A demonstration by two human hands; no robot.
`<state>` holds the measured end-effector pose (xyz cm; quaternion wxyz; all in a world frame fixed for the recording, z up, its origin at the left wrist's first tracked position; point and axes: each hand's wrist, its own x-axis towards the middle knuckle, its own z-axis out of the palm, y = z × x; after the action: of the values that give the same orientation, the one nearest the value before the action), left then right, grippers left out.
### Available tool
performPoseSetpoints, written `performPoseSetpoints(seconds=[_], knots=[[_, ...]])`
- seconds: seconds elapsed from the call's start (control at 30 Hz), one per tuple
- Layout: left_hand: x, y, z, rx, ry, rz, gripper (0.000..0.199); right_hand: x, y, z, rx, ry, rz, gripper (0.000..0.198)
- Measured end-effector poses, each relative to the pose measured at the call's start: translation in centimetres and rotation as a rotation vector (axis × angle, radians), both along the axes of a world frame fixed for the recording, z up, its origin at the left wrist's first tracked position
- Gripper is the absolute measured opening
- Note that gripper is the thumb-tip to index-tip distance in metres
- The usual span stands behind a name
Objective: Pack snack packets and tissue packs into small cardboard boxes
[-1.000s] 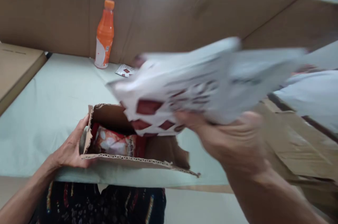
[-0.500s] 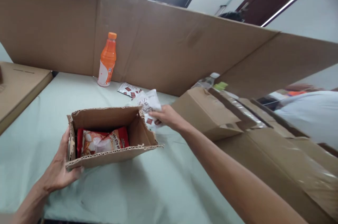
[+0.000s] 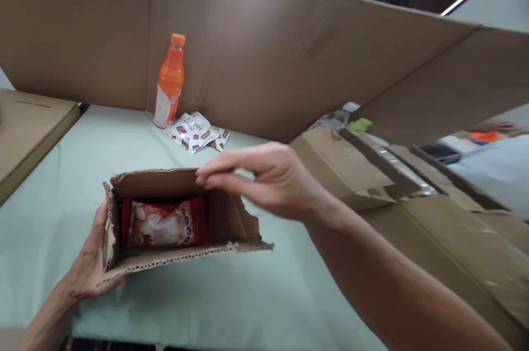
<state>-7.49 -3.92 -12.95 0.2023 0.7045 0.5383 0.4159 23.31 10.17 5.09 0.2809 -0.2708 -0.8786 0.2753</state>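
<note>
Cardboard box (image 3: 159,183) — left end in left hand (image 3: 93,263); right hand (image 3: 273,177), fingertips barely parted, over its right half

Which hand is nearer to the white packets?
Right. The right hand is over the right end of the open box, near the white packets; the left hand is farther off, gripping the box's left end.
</note>
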Motion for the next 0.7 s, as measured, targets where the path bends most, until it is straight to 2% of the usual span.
performPoseSetpoints(seconds=[0.03, 0.1, 0.2, 0.3, 0.43, 0.57, 0.63, 0.7], knots=[[0.0, 0.1, 0.0, 0.012, -0.011, -0.014, 0.112, -0.7, -1.3, 0.5, 0.025, -0.104, 0.114, 0.018], [-0.1, 0.3, -0.1, 0.041, -0.036, -0.041, 0.111, -2.1, -2.4, 0.9, 0.101, -0.343, 0.227, 0.024], [-0.1, 0.5, -0.6, 0.091, -0.025, -0.045, 0.11, -4.0, -2.2, -0.1, 0.14, -0.737, 0.271, 0.036], [0.1, 0.5, -1.0, 0.144, 0.03, -0.036, 0.107, -5.7, -2.0, -1.7, 0.14, -0.977, 0.311, 0.024], [0.2, 0.3, -0.9, 0.145, 0.091, -0.014, 0.108, -6.2, -2.6, -2.9, 0.167, -0.963, 0.296, 0.029], [0.0, 0.4, -1.0, 0.145, 0.089, -0.039, 0.111, -5.7, -3.0, -3.2, 0.119, -0.882, 0.2, 0.052], [0.0, 0.5, -1.2, 0.149, 0.086, -0.054, 0.11, -5.9, -3.0, -3.4, 0.106, -0.899, 0.178, 0.051], [0.0, 0.7, -1.3, 0.144, 0.077, -0.044, 0.108, -6.2, -2.9, -3.5, 0.122, -0.939, 0.189, 0.041]])
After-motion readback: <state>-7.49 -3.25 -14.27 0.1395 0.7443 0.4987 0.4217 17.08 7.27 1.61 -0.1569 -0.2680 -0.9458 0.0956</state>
